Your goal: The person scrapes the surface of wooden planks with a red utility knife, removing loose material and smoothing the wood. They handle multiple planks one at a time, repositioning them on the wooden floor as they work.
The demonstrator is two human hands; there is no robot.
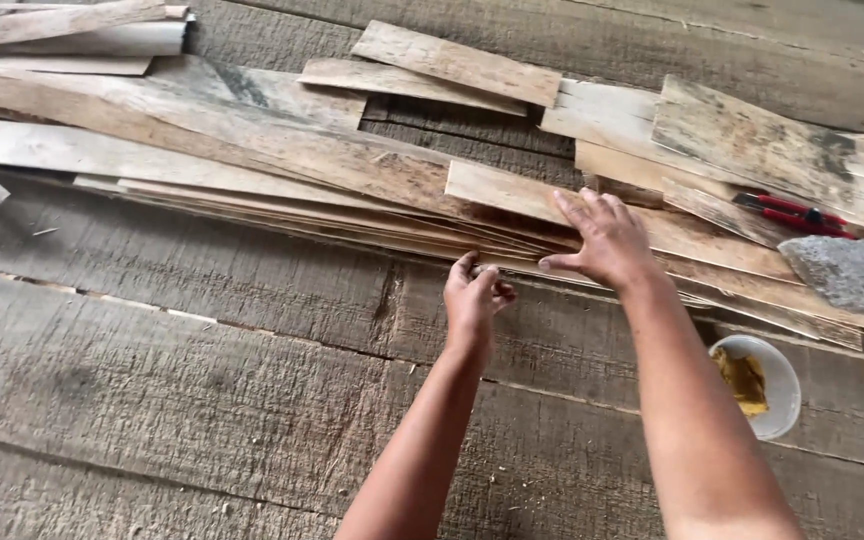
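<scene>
Your left hand (474, 295) is curled up, fingertips pinching the near edge of the stack of thin wood strips (332, 215) lying across the plank floor (182, 360). Your right hand (602, 240) lies flat on top of that same stack, fingers spread apart, not gripping anything. Off to the right there's a red cutter (790, 214), a grey stone (842, 272) and a white bowl (787, 395) with yellowish stuff inside.

head-worn view, looking down, fairly near
</scene>
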